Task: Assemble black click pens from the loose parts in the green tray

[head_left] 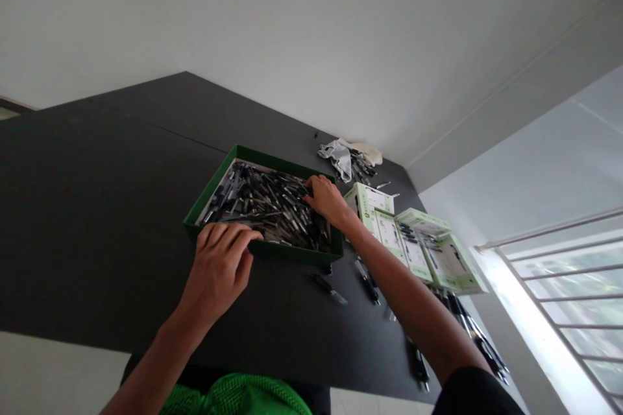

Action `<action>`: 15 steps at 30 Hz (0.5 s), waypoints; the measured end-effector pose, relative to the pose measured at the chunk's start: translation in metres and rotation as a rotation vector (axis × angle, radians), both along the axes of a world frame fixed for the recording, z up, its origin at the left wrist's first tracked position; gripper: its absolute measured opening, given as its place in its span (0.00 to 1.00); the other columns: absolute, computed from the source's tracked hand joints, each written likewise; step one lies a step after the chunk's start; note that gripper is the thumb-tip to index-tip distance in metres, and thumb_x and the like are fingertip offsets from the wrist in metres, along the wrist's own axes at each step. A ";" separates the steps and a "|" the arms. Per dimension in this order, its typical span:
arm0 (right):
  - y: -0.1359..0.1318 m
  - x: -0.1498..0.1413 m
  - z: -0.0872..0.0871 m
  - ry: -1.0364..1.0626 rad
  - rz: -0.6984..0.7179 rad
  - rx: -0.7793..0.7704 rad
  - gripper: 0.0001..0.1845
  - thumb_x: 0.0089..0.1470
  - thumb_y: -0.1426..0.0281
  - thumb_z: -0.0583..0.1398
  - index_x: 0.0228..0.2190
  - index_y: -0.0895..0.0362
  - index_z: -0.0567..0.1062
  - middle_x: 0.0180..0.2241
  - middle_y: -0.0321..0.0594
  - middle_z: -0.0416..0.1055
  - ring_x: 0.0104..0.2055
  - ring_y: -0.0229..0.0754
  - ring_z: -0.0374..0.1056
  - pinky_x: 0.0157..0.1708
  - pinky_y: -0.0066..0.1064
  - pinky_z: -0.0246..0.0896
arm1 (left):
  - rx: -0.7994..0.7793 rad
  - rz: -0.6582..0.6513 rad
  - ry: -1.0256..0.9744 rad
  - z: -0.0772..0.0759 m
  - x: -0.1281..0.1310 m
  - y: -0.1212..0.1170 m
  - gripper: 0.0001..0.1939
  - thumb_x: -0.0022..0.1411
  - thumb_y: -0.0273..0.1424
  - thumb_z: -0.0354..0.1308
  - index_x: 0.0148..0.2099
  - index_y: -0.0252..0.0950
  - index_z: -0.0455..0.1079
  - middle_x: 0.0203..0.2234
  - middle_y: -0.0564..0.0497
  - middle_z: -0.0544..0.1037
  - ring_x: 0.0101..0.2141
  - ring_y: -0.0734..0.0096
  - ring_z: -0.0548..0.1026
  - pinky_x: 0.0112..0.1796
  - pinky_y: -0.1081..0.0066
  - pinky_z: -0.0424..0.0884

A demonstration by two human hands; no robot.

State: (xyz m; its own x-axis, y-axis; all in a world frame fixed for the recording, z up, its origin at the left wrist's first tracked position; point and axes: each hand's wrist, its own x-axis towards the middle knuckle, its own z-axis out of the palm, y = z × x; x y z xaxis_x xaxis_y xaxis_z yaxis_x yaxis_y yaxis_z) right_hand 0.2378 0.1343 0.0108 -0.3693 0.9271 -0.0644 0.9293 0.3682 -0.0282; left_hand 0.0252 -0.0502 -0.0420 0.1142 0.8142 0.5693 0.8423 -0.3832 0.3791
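A shallow green box (218,176) full of loose black and clear pens (280,204) sits on the dark table in front of me. My left hand (221,256) is curled over the box's near wall, toward the left, fingertips bent over the rim. Over the box's right end, my right hand (325,198) reaches in with bent fingers and thumb close together among the pens; whatever lies between them is hidden. Just outside the near right corner, a single black pen (328,288) lies on the table.
Open green-and-white cartons (413,240) with some pens inside stand at the right. Several pens (474,331) lie by my right forearm. Light cloth gloves (338,157) lie near the wall beside more pens (361,168). The dark table (97,220) stretches left; a barred window (574,298) is at the right.
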 end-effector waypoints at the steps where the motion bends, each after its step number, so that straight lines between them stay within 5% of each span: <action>1: -0.001 0.000 0.000 -0.004 -0.010 0.002 0.17 0.62 0.71 0.63 0.52 0.61 0.76 0.53 0.57 0.77 0.55 0.56 0.75 0.52 0.39 0.67 | 0.000 -0.002 0.000 0.000 0.000 0.000 0.16 0.67 0.18 0.51 0.49 0.38 0.74 0.42 0.46 0.81 0.45 0.53 0.74 0.52 0.51 0.64; 5: -0.001 -0.003 0.008 -0.005 -0.027 0.027 0.14 0.64 0.72 0.58 0.47 0.62 0.79 0.47 0.59 0.80 0.52 0.60 0.77 0.49 0.43 0.67 | -0.015 -0.006 -0.006 0.000 0.000 0.000 0.16 0.67 0.18 0.52 0.49 0.38 0.74 0.42 0.46 0.81 0.45 0.52 0.73 0.52 0.50 0.64; 15: 0.007 -0.028 0.015 0.029 0.127 -0.025 0.17 0.71 0.70 0.51 0.52 0.61 0.77 0.48 0.52 0.81 0.51 0.49 0.77 0.49 0.32 0.64 | -0.028 -0.003 -0.022 0.000 -0.001 0.000 0.17 0.67 0.18 0.52 0.50 0.39 0.75 0.43 0.46 0.81 0.46 0.53 0.74 0.53 0.50 0.64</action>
